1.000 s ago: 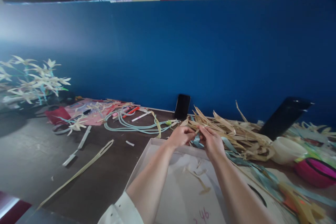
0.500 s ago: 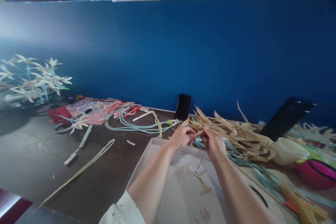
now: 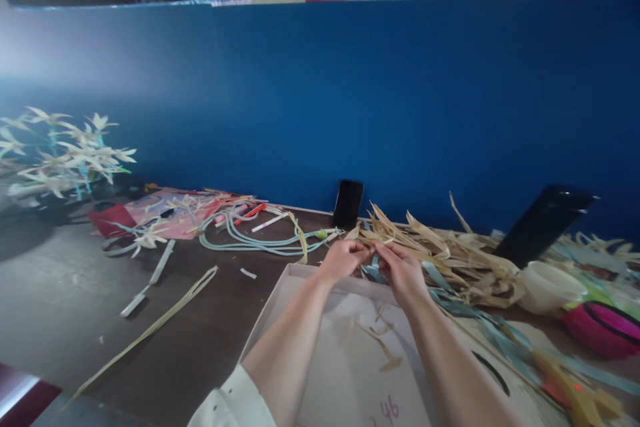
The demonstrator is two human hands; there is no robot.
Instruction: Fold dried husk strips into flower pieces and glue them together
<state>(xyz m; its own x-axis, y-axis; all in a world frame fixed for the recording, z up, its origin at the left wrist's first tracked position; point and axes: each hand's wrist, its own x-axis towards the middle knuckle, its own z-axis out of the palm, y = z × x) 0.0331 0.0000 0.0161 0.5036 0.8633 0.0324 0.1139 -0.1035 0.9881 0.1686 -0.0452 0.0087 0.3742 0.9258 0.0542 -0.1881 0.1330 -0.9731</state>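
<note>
Over the far edge of a shallow white cardboard box (image 3: 273,300), my left hand (image 3: 345,260) and my right hand (image 3: 404,269) meet with fingertips pinched together. Between them is a small strip of dried husk (image 3: 373,249), mostly covered by the fingers. Scraps of husk (image 3: 385,347) lie inside the box, which has handwritten marks on its bottom. Just behind my hands spreads a heap of dried husks (image 3: 440,247). Light blue ribbon (image 3: 440,277) runs beside my right hand and along the box's right side.
A phone (image 3: 349,203) leans upright against the blue partition (image 3: 320,100). Rightward are a black slab-like object (image 3: 545,223), a white bowl (image 3: 550,287), a pink pouch (image 3: 603,330) and a yellow tool (image 3: 570,387). Leftward lie a blue cord (image 3: 250,240), husk flowers (image 3: 75,150) and a long folded strip (image 3: 165,313).
My right hand has shifted slightly left, bringing its fingertips closer to my left hand. Less of the husk strip shows between them.
</note>
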